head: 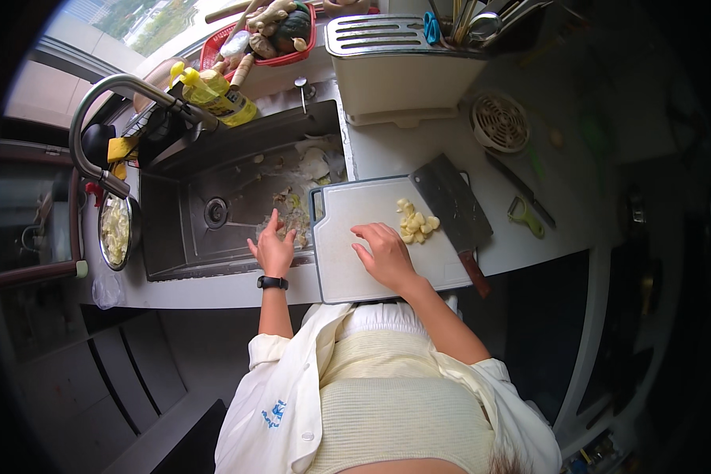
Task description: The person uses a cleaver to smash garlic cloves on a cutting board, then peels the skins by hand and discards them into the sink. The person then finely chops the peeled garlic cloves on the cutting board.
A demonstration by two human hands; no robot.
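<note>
My left hand (275, 249), with a black band at the wrist, is over the near edge of the steel sink (172, 237), its fingers spread and nothing seen in them. Vegetable scraps and peelings (296, 207) lie in the sink just beyond it. Over the white cutting board (343, 278) my right hand (384, 252) is slightly curled and appears to hold nothing; whether it touches the board I cannot tell. Peeled garlic cloves (415, 222) lie in a pile to its right. A cleaver (453, 201) with a wooden handle rests across the board's right side.
A metal bowl of pale cut vegetable (117, 231) stands left of the sink, under the curved faucet (98, 89). Dish soap (219, 98) and a red basket (296, 56) are behind. On the right are a utensil holder (397, 83), a round strainer (500, 121), a knife (518, 186) and a green peeler (527, 219).
</note>
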